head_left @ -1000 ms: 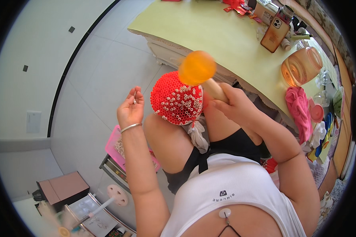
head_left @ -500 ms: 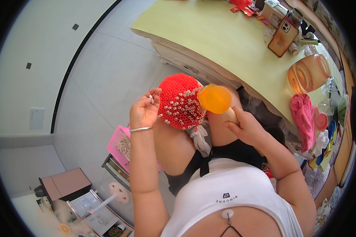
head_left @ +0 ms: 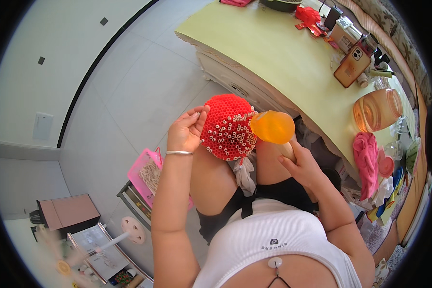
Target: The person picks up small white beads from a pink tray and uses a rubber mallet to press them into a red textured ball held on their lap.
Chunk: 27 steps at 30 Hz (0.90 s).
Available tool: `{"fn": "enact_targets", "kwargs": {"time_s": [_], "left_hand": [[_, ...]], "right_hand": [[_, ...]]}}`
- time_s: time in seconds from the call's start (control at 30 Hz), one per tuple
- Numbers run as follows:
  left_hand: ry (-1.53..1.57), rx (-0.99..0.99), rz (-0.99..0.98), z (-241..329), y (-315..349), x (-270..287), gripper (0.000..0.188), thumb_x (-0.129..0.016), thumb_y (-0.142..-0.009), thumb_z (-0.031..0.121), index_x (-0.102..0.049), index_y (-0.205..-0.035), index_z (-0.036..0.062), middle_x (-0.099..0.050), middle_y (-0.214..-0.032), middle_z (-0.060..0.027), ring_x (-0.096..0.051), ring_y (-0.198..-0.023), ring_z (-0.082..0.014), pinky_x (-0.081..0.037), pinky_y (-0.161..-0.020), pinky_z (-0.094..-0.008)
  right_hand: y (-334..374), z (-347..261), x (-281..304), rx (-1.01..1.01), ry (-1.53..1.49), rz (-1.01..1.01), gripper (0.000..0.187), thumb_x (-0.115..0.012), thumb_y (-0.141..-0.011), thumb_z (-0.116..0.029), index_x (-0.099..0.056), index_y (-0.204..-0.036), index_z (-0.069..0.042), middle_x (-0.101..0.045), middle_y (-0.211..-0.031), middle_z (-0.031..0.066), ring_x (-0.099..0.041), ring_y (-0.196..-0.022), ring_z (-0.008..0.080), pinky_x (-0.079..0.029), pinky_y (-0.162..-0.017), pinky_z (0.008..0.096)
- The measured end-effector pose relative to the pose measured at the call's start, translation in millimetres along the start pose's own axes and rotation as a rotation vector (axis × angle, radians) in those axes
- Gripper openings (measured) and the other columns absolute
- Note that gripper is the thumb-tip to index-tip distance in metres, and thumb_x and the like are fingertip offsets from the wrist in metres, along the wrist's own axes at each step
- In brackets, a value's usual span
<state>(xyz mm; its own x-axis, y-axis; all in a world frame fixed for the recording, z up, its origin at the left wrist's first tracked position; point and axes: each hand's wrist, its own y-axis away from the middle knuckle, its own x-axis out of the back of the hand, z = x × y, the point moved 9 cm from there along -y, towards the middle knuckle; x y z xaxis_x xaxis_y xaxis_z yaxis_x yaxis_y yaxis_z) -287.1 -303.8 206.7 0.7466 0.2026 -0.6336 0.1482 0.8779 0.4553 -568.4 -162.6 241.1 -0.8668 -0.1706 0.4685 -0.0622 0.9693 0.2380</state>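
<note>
A round red ball (head_left: 225, 126) made of several short red and white tube pieces rests over my knees. My left hand (head_left: 186, 130), with a thin bangle on the wrist, pinches the ball's upper left edge with its fingertips. My right hand (head_left: 298, 162) grips a pale wooden handle (head_left: 287, 149) that ends in an orange translucent round head (head_left: 272, 126). The orange head touches the right side of the ball. A scrap of grey-white cloth (head_left: 245, 174) hangs under the ball.
A yellow-green table (head_left: 273, 53) stands ahead with a phone (head_left: 352, 66), an amber jar (head_left: 377, 109) and a pink cloth (head_left: 367, 156) near its right edge. A pink basket (head_left: 146, 173), a brown box (head_left: 67, 211) and a small fan (head_left: 129, 229) are on the tiled floor at left.
My left hand moved from free air onto the ball's left edge. My right hand lowered the orange-headed tool from above the ball to its right side.
</note>
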Motion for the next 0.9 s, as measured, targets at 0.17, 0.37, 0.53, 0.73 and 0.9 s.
{"fn": "enact_targets", "kwargs": {"time_s": [0.17,0.37,0.53,0.73,0.9], "left_hand": [[-0.671,-0.123,-0.022,4.9,1.9,0.0,0.019,-0.051,-0.095,0.000,-0.057,-0.110,-0.0084,-0.067,-0.099,-0.0171,-0.069,-0.083,-0.0193,-0.059,-0.073,-0.0273],[-0.683,-0.155,-0.106,1.2,3.0,-21.9,0.018,-0.048,-0.094,-0.002,-0.060,-0.108,-0.0062,-0.068,-0.086,-0.0139,-0.068,-0.074,-0.0154,-0.053,-0.059,-0.0252],[-1.341,-0.386,-0.200,6.3,19.0,-54.8,0.013,-0.054,-0.090,0.000,-0.064,-0.098,-0.0006,-0.067,-0.085,-0.0147,-0.068,-0.078,-0.0251,-0.053,-0.067,-0.0344],[-1.705,-0.741,-0.245,3.4,21.0,-62.9,0.011,-0.058,-0.086,0.007,-0.065,-0.094,0.0035,-0.064,-0.087,-0.0170,-0.062,-0.079,-0.0381,-0.052,-0.071,-0.0456],[-1.942,-0.810,-0.279,-10.4,27.4,-70.7,0.005,-0.056,-0.082,0.007,-0.060,-0.083,0.0053,-0.060,-0.087,-0.0149,-0.062,-0.078,-0.0372,-0.052,-0.069,-0.0476]], "right_hand": [[0.6,2.0,-2.5,-0.009,-0.017,-0.002,0.031,-0.067,-0.090,-0.018,-0.054,-0.110,0.001,-0.059,-0.078,0.0196,-0.058,-0.067,0.0288,-0.048,-0.065,0.0366],[0.7,2.0,-3.5,-0.041,-0.030,-0.013,0.030,-0.066,-0.090,-0.018,-0.054,-0.111,0.001,-0.060,-0.079,0.0194,-0.059,-0.069,0.0278,-0.048,-0.066,0.0359],[0.9,4.4,-3.9,-0.042,-0.044,-0.017,0.031,-0.067,-0.089,-0.017,-0.054,-0.112,0.001,-0.060,-0.081,0.0192,-0.059,-0.071,0.0279,-0.049,-0.068,0.0356],[0.8,5.0,-4.5,-0.012,-0.049,-0.005,0.032,-0.066,-0.089,-0.017,-0.054,-0.113,0.001,-0.061,-0.082,0.0190,-0.060,-0.072,0.0278,-0.049,-0.069,0.0353],[0.9,3.2,-2.5,-0.023,-0.047,-0.011,0.033,-0.066,-0.089,-0.016,-0.055,-0.115,0.001,-0.062,-0.082,0.0195,-0.061,-0.072,0.0280,-0.050,-0.069,0.0354]]}}
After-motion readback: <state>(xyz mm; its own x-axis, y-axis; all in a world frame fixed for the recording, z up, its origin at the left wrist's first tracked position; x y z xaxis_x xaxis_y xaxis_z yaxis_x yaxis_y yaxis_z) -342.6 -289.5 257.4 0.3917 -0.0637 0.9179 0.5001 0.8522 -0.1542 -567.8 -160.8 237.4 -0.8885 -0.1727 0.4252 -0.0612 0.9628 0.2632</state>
